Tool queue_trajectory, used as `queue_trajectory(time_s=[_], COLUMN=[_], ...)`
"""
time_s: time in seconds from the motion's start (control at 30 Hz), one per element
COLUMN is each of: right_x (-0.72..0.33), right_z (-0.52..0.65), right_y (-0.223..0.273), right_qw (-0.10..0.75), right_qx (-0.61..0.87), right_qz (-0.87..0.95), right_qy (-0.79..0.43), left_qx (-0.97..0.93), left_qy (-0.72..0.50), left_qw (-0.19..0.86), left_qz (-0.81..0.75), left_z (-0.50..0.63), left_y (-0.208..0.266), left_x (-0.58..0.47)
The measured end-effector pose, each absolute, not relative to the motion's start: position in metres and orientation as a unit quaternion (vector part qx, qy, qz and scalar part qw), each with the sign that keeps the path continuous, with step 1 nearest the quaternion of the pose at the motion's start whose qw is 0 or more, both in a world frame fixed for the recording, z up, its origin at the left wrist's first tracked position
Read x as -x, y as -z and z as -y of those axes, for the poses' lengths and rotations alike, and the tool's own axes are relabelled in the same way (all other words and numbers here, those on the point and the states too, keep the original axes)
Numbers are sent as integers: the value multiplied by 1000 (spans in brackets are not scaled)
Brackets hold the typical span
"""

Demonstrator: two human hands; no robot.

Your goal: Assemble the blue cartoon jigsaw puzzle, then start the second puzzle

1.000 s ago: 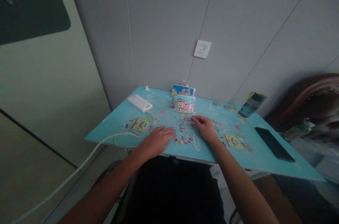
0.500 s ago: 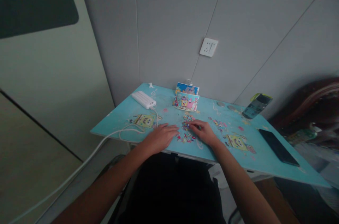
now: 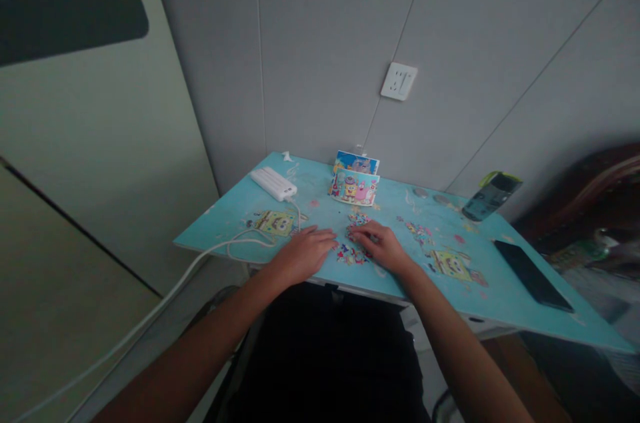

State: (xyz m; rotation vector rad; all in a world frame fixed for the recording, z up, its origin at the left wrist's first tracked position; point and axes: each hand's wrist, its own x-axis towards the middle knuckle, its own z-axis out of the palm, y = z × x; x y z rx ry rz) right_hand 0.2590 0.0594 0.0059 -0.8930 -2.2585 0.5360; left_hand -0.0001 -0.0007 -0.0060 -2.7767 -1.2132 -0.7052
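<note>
My left hand [image 3: 311, 251] lies flat on the table's near edge, fingers stretched toward a scatter of tiny multicoloured pieces [image 3: 351, 254]. Those pieces are too small for me to tell their kind. Over the same heap, my right hand [image 3: 381, 244] is bent down with thumb and fingertips drawn together; whatever is between them is hidden. More small pieces [image 3: 419, 232] lie to the right of that hand. Behind the heap, a folded card with cartoon characters [image 3: 355, 188] stands upright on the light-blue table [image 3: 315, 176].
A white power bank [image 3: 273, 183] with a white cable [image 3: 200, 256] running off the left edge lies at the back left. On the right are a tilted dark cup with a yellow-green strap [image 3: 491, 196] and a black tablet-like slab [image 3: 533, 275]. A wall socket [image 3: 399, 81] is above.
The view has shifted slightly. My right hand's fingertips have curled in a little lower over the pieces. My left hand stays in about the same place on the table.
</note>
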Motion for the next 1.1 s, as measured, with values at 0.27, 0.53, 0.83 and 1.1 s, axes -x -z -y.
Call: queue_trajectory(time_s=[0.27,0.53,0.83,1.1], right_x=[-271,-262,-264,-262], right_z=[-71,-68,-74,-79], right_y=[-3,-3,2,3], right_qw=[357,271,268,223], right_qx=[422,350,338,324], right_qz=[823,891,899,918], right_qy=[-133,-102,-76,-53], left_qx=[895,896,896,898], left_qy=[226,228,226,224], left_qw=[16,23,27,31], left_qz=[385,381,381,378], left_z=[0,1,1,0], left_y=[7,6,7,8], left_x=[1,0,0,0])
